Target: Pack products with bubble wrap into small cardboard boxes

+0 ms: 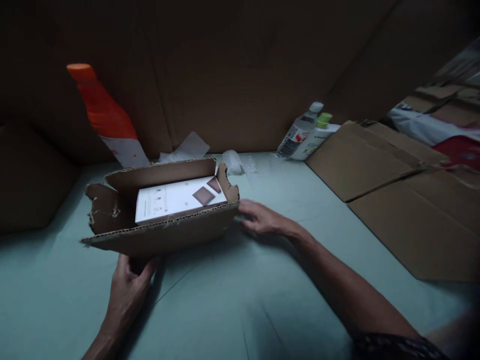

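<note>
An open cardboard box [180, 237] with torn upper edges is tilted over the pale green surface. Inside it lies a white printed carton [176, 200] with dark squares at one end; free room shows to its left. My left hand [129, 287] is closed at the box's near lower edge, its fingertips partly hidden underneath. At the right end, my right hand [260, 217] has its fingers curled against the box's lower corner, slightly blurred.
Behind stand a tall orange and white bottle [112, 120], clear plastic bottle [298, 132] and white bottle with green cap [317, 140]. Clear plastic wrap [189, 147] and a clear roll [232, 162] lie nearby. Flattened cardboard [412, 200] is at right; a cardboard wall [240, 75] closes the back.
</note>
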A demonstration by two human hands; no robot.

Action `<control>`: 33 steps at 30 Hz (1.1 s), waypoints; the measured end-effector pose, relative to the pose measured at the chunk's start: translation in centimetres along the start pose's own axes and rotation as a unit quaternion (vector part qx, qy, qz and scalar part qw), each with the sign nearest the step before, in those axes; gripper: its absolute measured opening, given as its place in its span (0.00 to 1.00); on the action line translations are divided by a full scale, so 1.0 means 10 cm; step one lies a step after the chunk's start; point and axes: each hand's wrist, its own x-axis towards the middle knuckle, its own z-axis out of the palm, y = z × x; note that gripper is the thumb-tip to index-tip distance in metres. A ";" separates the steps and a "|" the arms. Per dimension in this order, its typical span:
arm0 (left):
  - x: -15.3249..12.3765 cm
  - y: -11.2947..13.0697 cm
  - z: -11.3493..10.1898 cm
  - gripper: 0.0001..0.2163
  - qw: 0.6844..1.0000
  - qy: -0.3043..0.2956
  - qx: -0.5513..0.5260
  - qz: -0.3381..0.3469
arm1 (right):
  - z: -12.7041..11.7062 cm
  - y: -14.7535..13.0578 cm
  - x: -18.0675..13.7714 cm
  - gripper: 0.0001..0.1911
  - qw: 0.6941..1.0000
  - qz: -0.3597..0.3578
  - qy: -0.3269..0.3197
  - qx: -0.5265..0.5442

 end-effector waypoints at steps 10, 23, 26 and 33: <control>-0.07 -0.03 0.06 0.26 0.999 0.020 0.021 0.017 | -0.50 0.64 1.18 0.17 0.922 0.203 0.181 -0.275; -0.38 0.09 -0.07 0.33 0.962 0.139 0.044 0.233 | -0.49 -0.95 -0.56 0.12 0.933 0.054 0.238 -0.266; -0.84 0.38 -0.08 0.31 0.938 0.119 0.023 0.325 | -0.22 -1.39 -0.66 0.13 0.944 -0.004 0.125 -0.307; -1.26 0.94 0.15 0.26 0.961 -0.107 -0.096 0.235 | 0.27 -2.13 -0.34 0.16 0.952 -0.161 -0.004 -0.259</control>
